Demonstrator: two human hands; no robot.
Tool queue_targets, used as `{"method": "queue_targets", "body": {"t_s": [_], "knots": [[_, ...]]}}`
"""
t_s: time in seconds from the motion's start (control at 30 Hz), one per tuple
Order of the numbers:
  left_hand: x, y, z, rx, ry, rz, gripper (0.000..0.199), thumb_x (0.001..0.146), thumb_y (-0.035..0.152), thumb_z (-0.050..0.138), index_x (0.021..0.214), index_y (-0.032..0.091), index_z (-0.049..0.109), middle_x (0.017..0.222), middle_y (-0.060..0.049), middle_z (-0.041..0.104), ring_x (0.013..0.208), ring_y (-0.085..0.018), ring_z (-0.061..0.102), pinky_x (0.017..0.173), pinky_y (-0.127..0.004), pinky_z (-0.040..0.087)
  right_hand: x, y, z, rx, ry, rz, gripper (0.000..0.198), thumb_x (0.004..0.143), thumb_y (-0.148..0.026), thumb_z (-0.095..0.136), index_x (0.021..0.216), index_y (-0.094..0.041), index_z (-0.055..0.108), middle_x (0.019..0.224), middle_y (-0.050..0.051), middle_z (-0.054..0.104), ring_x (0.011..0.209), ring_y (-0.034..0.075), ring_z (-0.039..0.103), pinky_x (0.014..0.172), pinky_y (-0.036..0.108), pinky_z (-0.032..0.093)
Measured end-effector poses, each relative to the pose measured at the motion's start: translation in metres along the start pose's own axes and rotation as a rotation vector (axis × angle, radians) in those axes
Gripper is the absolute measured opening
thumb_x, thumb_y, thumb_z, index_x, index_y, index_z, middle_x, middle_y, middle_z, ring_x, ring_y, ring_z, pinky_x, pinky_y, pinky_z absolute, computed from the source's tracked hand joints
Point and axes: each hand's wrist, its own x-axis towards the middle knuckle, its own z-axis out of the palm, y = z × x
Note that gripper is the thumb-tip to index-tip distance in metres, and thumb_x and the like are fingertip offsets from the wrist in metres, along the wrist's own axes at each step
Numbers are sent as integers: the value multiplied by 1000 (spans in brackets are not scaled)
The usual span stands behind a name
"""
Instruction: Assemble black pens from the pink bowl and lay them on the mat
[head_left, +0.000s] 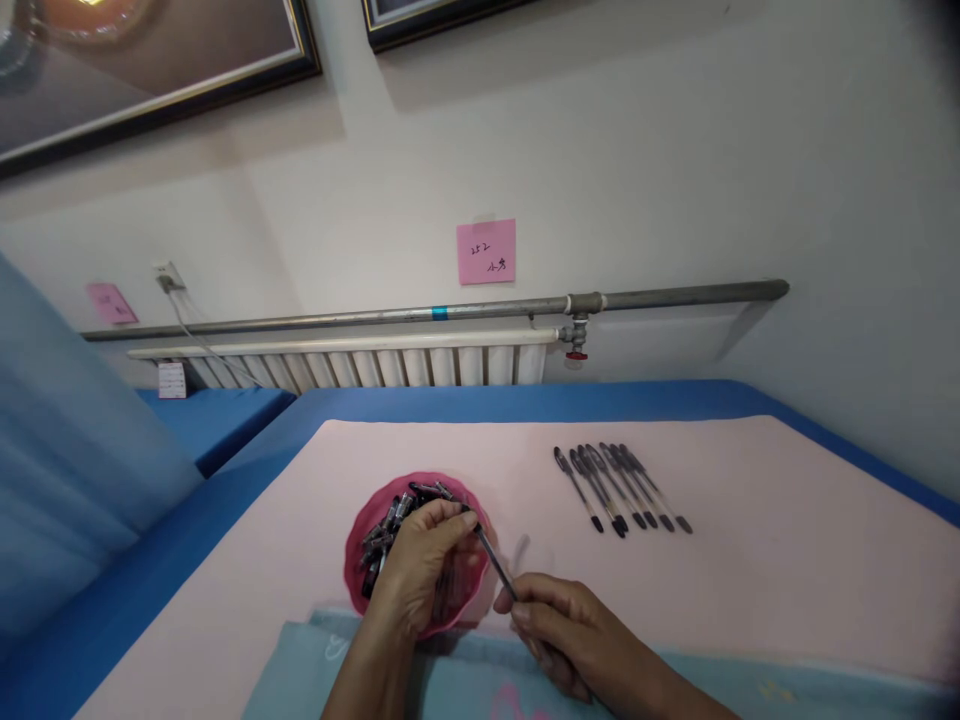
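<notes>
A slim dark pen (496,562) slants between my two hands in front of the bowl. The thumb and fingers of my left hand (429,550) pinch its upper, dark end above the bowl's right half. My right hand (559,625) is closed round the lower end, partly hiding it. Beneath my left hand stands a pink scalloped bowl (351,545) with black pen caps (390,525) or similar short black and clear parts inside. To the right, several capped pens (622,490) lie side by side in a slanting row.
A pink sheet (750,580) covers the blue padded table (525,402). Light blue cloth (300,665) lies at the near edge. Behind are a radiator (420,365), a metal pipe (675,298) and a pink note (486,252). A blue curtain (67,450) hangs at left.
</notes>
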Motion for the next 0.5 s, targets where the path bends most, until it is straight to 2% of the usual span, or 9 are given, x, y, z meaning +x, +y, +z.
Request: {"method": "queue_targets", "body": {"t_s": [0.3, 0.5], "knots": [[1, -10, 3, 41, -69, -92, 29, 58, 29, 77, 67, 12, 55, 62, -1, 61, 49, -8, 55, 49, -19, 42, 1, 5, -3, 52, -8, -42, 18, 76, -37, 51, 72, -19, 48, 46, -10, 38, 32, 2, 23, 34, 18, 13], [1, -14, 3, 91, -133, -26, 27, 63, 32, 73, 68, 11, 56, 63, -2, 60, 53, -9, 55, 53, -21, 40, 3, 8, -2, 66, 15, -120, 20, 76, -37, 54, 73, -17, 52, 45, -10, 33, 35, 4, 23, 37, 20, 14]]}}
